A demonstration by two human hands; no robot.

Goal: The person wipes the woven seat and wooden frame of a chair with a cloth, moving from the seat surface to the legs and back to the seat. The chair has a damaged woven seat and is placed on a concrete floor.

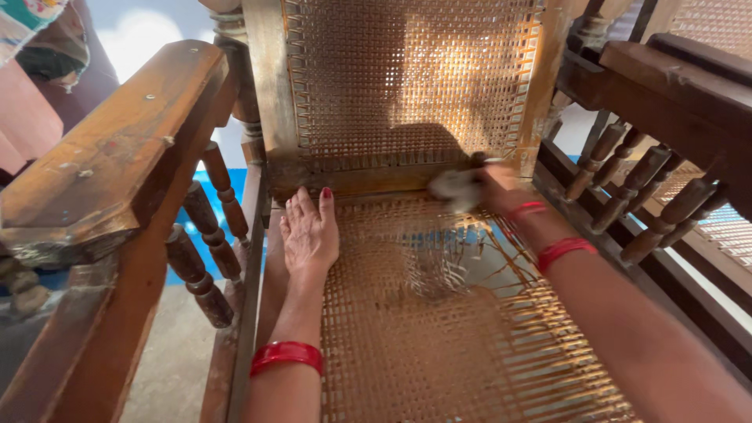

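Right hand closed around a grey cloth, pressed to the rear corner of the cane seat where it meets the wooden back rail; both hand and cloth are motion-blurred, so finger detail cannot be told. The right wrist carries 2 red bangles, one nearer the hand, one further up the forearm

Left hand lies flat and open, palm down, holding nothing, fingers extended toward the back rail; it rests on the left edge of the seat, partly on the cane and partly on the wooden frame. Nail polish is dark red. 1 red bangle sits on the left forearm

The cane seat is torn near its centre: a ragged hole with loose strands lies between the 2 hands, just in front of the cloth, and blue floor shows through it

Woven cane backrest rises upright behind the seat, sunlit at its right half. Left armrest with turned spindles below stands beside the left hand; right armrest, also on spindles, stands beside the right forearm
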